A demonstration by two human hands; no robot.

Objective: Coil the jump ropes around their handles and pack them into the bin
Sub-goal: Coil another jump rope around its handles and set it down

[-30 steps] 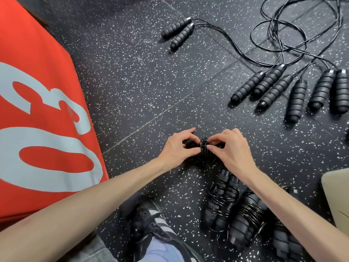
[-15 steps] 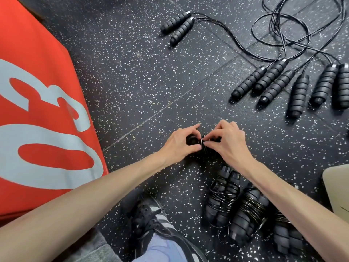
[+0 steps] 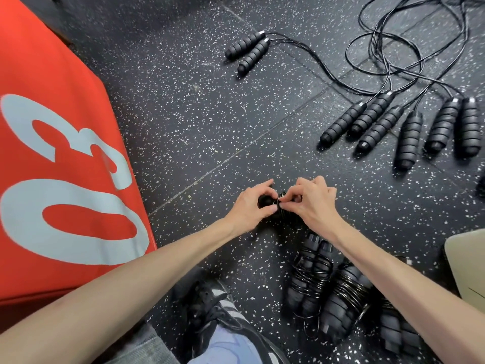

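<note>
Two bare forearms, no sleeves, no rings or watch visible. Left hand [image 3: 249,206] and right hand [image 3: 313,203] ungloved. Black lace-up sneaker [image 3: 207,308] with white side stripes. Light blue-grey trouser leg [image 3: 228,348] at lower edge.

This looks like a gym or fitness studio. The floor [image 3: 199,122] is dark rubber matting flecked with white, laid in large tiles whose seams run diagonally across the middle of the frame. Along the left side stands a big red padded block [image 3: 52,158] printed with a large pale "03", the sort of numbered box used for training. Black jump ropes with ribbed foam handles [image 3: 388,127] lie loose at the upper right, their cords tangled, and wound bundles [image 3: 330,287] sit at the lower right. A black sports shoe [image 3: 207,303] with white stripes shows at bottom centre.
</note>
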